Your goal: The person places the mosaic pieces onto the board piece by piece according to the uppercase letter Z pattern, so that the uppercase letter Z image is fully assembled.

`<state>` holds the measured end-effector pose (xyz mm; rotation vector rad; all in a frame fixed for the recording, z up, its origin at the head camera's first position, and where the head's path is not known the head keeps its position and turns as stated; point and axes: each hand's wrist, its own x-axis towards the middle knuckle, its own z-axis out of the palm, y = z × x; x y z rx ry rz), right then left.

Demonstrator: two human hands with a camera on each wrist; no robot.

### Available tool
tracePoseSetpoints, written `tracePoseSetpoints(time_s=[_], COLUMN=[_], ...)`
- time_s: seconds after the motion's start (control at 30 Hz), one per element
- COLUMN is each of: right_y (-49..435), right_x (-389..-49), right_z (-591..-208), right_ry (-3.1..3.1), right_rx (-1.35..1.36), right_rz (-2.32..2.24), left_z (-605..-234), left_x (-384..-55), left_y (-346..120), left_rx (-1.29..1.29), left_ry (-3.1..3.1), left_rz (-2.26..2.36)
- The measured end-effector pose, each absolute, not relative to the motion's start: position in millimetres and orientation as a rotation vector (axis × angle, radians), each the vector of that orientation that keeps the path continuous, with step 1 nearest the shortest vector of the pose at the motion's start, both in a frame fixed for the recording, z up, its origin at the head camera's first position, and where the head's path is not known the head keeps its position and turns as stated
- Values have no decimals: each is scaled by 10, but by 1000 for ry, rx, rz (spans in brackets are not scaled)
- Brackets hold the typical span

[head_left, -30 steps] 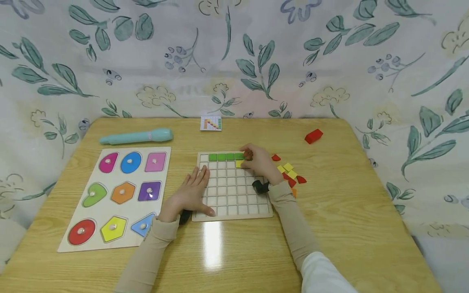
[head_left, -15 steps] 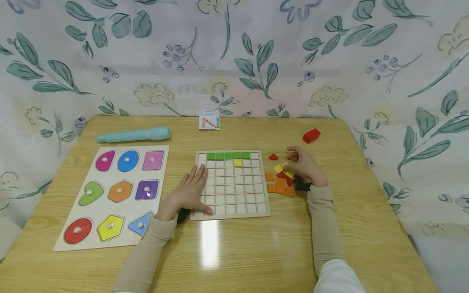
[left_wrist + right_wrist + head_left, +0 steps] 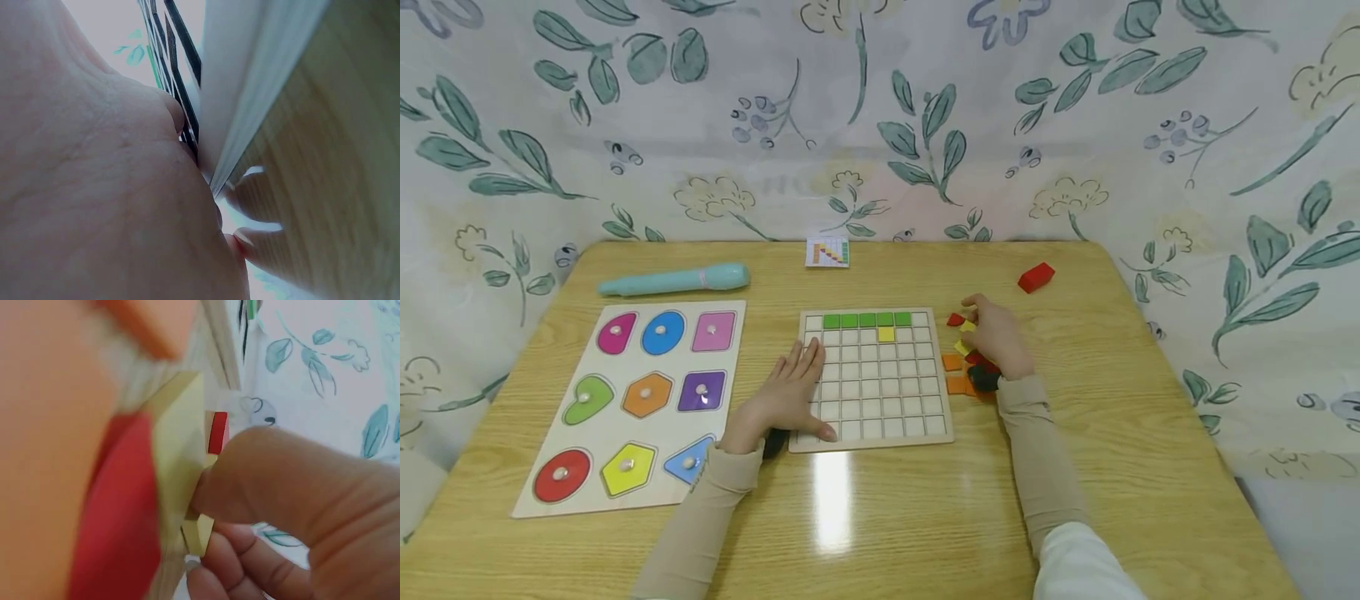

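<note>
My left hand [image 3: 786, 396] lies with spread fingers over the left edge of a wooden grid board [image 3: 871, 446]. In the left wrist view the palm [image 3: 112, 187] rests against the board's edge. A row of green square tiles [image 3: 867, 320] fills part of the board's top row, and one yellow tile [image 3: 887, 334] sits below them. Right of the board, my right hand [image 3: 996, 337] is over a loose pile of tiles. Seen from the right wrist, its thumb and fingers pinch a small yellow tile [image 3: 199, 536]. A larger-looking yellow tile [image 3: 181, 450] and a red piece [image 3: 119, 519] are nearer that camera.
Orange tiles [image 3: 952, 362] lie by the board's right edge. A shape puzzle board [image 3: 591, 450] with knobbed pieces is at left, below a teal pen-shaped object [image 3: 673, 281]. A small pattern card [image 3: 827, 252] is at the back; a red block [image 3: 1036, 277] lies back right.
My right hand has left the board's top row, uncovering the last green tile and the yellow one, and gone right to the tile pile, then shifted slightly left. My left hand has stayed put.
</note>
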<state>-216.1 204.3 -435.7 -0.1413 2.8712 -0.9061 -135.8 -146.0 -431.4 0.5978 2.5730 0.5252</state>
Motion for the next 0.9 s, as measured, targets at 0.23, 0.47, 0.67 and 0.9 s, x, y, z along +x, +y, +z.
tracePoseSetpoints(time_s=[0.23, 0.47, 0.67, 0.9], right_y=[1714, 1240, 877, 701], right_x=[-2175, -2116, -2065, -2035], right_z=[-4330, -4243, -4229, -4253], right_ry=[2787, 2668, 2672, 2695], right_rx=[-310, -533, -718, -755], right_rz=[-1023, -1029, -917, -827], left_z=[-4323, -4300, -4320, -4309], left_x=[-1346, -1338, -1335, -1363], left_y=[-1478, -1504, -1516, -1494], left_rx=[592, 581, 576, 593], left_ry=[2571, 2570, 2573, 2578], left_rz=[505, 513, 515, 507])
